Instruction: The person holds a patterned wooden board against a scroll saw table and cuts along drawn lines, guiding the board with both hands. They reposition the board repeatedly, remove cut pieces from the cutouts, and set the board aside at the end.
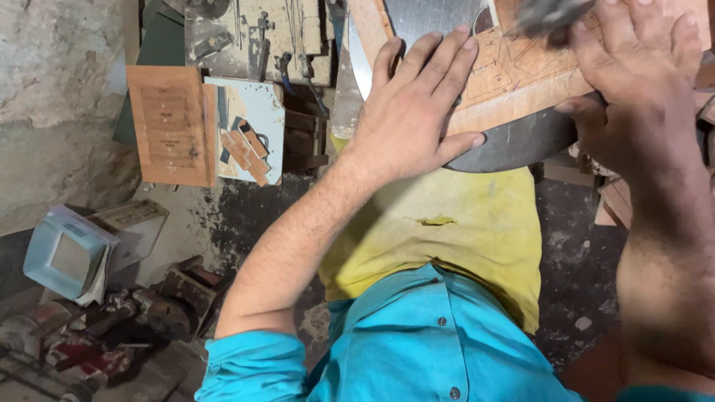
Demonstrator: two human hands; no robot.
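Both hands (left hand (413,112), right hand (633,82)) press wooden board (514,78).

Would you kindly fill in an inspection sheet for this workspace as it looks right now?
Surface: dark round metal table, mostly covered.
Job's things: wooden board with drawn outlines, lying flat on the table.
Clutter: wood panels, pale blue box, rusty tools on the floor.
Grippers: left hand pressed flat on the board; right hand on it, beside a blurred object.
Cables: nothing seen.
Surroundings: rough plaster wall, dirty floor.
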